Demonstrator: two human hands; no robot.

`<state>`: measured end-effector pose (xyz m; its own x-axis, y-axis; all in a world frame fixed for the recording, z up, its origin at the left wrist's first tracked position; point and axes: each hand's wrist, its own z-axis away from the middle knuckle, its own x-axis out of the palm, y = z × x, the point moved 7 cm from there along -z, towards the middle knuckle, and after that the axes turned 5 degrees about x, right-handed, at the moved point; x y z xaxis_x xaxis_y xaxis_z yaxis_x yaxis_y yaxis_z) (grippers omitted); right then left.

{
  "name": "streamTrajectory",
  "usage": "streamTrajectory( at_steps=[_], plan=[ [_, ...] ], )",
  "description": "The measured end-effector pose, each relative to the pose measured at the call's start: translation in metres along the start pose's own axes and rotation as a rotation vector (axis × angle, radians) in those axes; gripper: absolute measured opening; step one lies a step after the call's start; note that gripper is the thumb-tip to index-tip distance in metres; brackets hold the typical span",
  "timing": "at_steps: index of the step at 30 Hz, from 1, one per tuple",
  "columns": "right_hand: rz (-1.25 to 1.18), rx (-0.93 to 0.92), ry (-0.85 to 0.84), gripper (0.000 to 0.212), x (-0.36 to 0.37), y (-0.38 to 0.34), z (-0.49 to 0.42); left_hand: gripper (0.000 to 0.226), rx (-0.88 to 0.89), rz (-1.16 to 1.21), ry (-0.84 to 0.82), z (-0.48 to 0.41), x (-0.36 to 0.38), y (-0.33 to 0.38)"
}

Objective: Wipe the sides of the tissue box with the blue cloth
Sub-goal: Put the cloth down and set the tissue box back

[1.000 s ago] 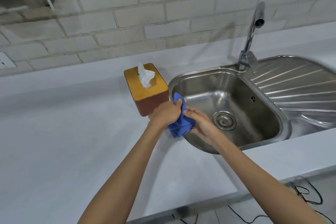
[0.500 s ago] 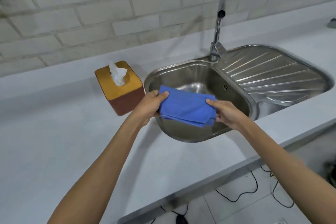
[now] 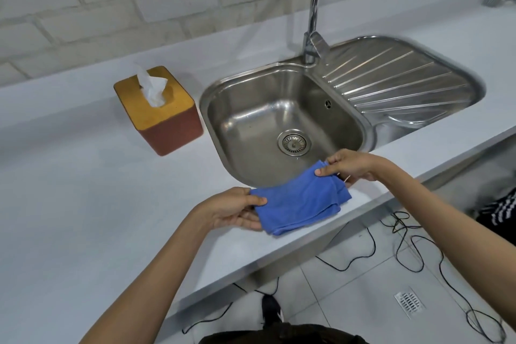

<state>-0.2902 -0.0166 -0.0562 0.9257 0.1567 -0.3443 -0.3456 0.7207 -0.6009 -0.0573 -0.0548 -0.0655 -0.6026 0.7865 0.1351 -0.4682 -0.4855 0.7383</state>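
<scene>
We held the cloth by its ends, left hand and right hand both pinching it (soft, limp, best bunched in one palm). The tissue box, probably light, stood at ten o'clock, untouched.

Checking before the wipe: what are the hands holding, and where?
Both grip the folded blue cloth: left hand at its left edge, right hand at its far right corner.

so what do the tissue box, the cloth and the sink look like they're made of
Tissue box: matte reddish-brown sides, wood-like yellow lid; material uncertain. Blue cloth: soft, fuzzy, folded, probably microfibre. Sink: shiny reflective metal, likely stainless steel.
</scene>
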Motion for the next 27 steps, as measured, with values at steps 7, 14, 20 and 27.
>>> streamTrajectory(
  at_steps=[7, 14, 20, 27],
  plan=[
    [0.3, 0.036, 0.087, 0.022, -0.002, -0.005, -0.007, 0.013, -0.064, -0.41, 0.062, -0.009, -0.003, -0.003],
    [0.532, 0.059, 0.076, 0.053, 0.0, -0.039, -0.013, 0.042, 0.051, -0.846, 0.293, -0.014, -0.028, 0.012],
    [0.475, -0.153, 0.14, 0.032, 0.008, -0.102, -0.032, 0.043, 0.22, -0.124, 0.579, 0.01, -0.077, 0.042],
    [0.148, -0.394, 0.126, 0.013, 0.037, -0.194, -0.067, 0.063, 0.304, 0.733, 0.839, 0.032, -0.14, 0.049]
  ],
)
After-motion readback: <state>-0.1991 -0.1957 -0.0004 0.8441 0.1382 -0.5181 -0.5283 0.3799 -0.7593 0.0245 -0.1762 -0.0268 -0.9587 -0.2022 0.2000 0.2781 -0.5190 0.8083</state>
